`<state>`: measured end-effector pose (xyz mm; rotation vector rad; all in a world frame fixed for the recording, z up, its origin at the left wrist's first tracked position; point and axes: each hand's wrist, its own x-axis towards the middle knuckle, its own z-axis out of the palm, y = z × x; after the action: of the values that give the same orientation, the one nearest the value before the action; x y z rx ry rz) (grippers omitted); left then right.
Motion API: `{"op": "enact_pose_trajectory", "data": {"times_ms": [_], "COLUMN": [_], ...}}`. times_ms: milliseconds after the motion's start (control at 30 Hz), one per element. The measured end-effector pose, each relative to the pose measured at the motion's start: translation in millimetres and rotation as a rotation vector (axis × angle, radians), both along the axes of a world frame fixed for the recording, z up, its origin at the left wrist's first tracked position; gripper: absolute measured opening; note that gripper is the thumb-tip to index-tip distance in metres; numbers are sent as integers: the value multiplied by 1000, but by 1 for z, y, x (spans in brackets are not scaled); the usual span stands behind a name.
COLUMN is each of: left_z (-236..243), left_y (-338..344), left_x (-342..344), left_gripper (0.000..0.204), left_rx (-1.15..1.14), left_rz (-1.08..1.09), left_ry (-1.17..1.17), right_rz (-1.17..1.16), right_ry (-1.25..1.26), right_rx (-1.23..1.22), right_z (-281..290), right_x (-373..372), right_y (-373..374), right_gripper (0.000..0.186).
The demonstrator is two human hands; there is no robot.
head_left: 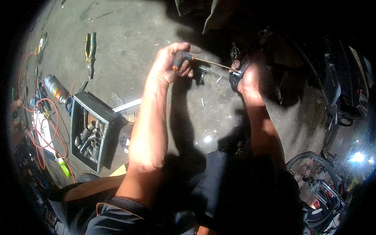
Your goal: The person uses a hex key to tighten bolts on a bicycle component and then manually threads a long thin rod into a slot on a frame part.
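Green-and-yellow pliers (91, 62) lie on the concrete floor (129, 39). Below them, an aerosol can (57, 90) sits near an open metal box (105, 131) holding sockets (93, 144); an orange cord (58, 124) loops to its left. Lower right, a bicycle wheel (313, 174) stands near a bright light (357, 157).

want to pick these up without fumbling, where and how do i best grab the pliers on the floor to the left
Probably by the handles, coming down from above and closing across both from their left and right sides. The pliers lie on the concrete floor with the handles pointing away from you, slightly parted and uncovered, while the narrow nose points back toward you.
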<state>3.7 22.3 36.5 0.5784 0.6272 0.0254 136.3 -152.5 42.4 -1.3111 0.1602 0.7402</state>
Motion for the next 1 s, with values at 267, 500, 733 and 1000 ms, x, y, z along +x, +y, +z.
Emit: {"op": "enact_pose_trajectory", "data": {"times_ms": [267,500,733,1000], "left_z": [3,-3,-2,7], "left_y": [-39,-51,-47,-29], "left_x": [21,1,-5,-5], "left_gripper": [25,45,41,42], "left_rx": [-385,227,1126,926], "left_rz": [705,614,586,186], "left_ry": [25,-92,70,621], "right_rz": [-12,-106,-97,-88], "right_ry": [83,20,178,61], "right_rx": [65,152,78,12], "right_z": [-6,11,18,12], "right_x": [3,-3,-3,-2], "right_y": [2,4,4,4], "right_gripper": [50,25,40,39]}}
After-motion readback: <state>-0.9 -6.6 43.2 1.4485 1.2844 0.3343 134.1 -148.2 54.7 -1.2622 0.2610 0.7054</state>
